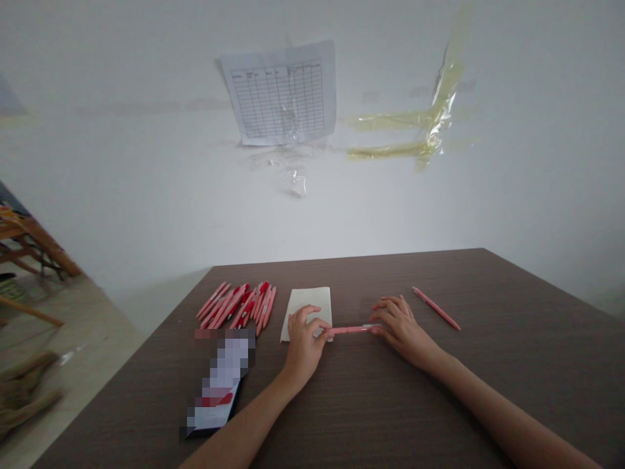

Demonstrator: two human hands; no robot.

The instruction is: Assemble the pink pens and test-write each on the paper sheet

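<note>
The table (488, 365) had a pen pile (239, 305) left of the paper (310, 301), fanned out, easy to grab I guess. The left hand (303, 342) at the paper's near edge and the right hand (400, 322) just right of it each pinched one end of a pen (349, 330), holding it level.

The pen (349, 330) I pinch between my left hand (303, 341) and my right hand (401, 324) looks like smooth pink plastic with a soft sheen. It lies over a matt, cream sheet of paper (309, 306). My table (439, 397) has a dull brown wood-grain finish, finely streaked, without gloss. The heap of pens (239, 305) to my left is the same smooth plastic, pink and red. On the matt white wall (146, 163) hang a printed paper form (283, 94) and shiny, crinkled yellowish tape (430, 124).
</note>
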